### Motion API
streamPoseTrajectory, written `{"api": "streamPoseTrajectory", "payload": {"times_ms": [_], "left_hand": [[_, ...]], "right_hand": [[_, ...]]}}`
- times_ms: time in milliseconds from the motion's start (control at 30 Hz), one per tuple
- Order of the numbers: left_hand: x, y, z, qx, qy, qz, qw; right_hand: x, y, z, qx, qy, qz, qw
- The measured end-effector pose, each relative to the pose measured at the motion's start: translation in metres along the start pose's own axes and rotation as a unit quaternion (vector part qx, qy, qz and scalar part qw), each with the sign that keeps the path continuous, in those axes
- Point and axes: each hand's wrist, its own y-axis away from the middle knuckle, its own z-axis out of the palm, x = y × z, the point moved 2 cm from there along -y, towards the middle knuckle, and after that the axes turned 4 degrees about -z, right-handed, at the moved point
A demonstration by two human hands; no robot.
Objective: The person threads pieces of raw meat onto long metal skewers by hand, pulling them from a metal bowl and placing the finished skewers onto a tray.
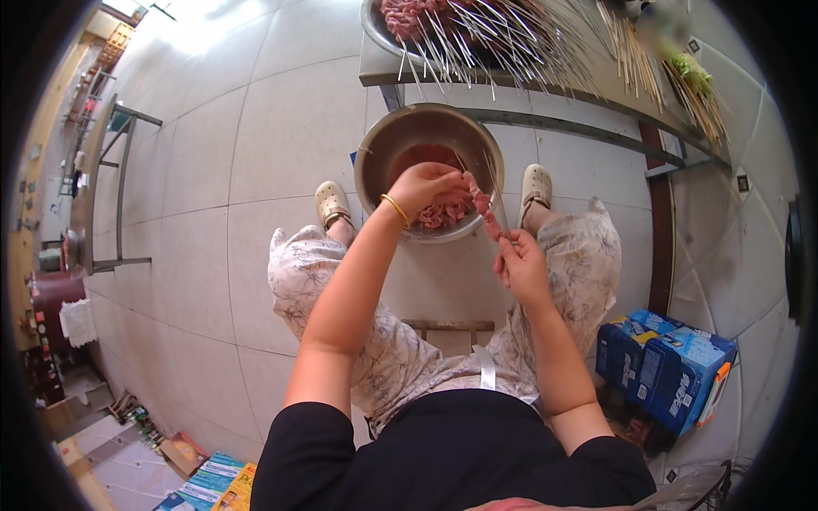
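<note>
My right hand [524,265] grips the lower part of a skewer threaded with raw meat pieces [484,207]. At the skewer's upper end, the fingers of my left hand [428,188] pinch the meat; the tip is hidden there. Both hands are over or beside the near right rim of a large metal basin [365,185] on the floor between my feet. Loose chunks of raw meat [441,214] lie in the basin's near side, with reddish liquid behind them. A few thin skewers [491,167] lean against its right wall.
Beyond the basin is a metal-edged table [562,92] with a bowl [374,29] of meat and many metal skewers [498,45]. Bamboo skewers [632,54] and pale green vegetables [693,73] lie farther right. Blue cartons [664,370] stand right of my leg; a metal-framed table [121,185] is left.
</note>
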Motion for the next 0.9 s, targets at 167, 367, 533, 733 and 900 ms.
{"api": "streamPoseTrajectory", "payload": {"times_ms": [167, 367, 533, 733, 900], "left_hand": [[-0.026, -0.018, -0.047, 0.114, -0.59, -0.003, 0.799], [-0.056, -0.027, -0.05, 0.062, -0.725, -0.163, 0.666], [-0.051, -0.025, -0.042, 0.053, -0.732, -0.164, 0.659], [-0.022, -0.006, -0.048, 0.134, -0.561, 0.014, 0.817], [-0.004, 0.001, -0.04, 0.072, -0.09, 0.031, 0.993]], "right_hand": [[-0.001, 0.0, -0.006, 0.001, -0.016, -0.01, 1.0], [0.0, 0.003, -0.007, 0.002, -0.022, -0.01, 1.0], [-0.002, 0.003, -0.01, 0.004, -0.027, -0.007, 1.0], [-0.002, 0.003, -0.009, 0.003, -0.028, -0.005, 1.0], [-0.001, 0.002, -0.008, -0.009, -0.028, -0.005, 1.0]]}}
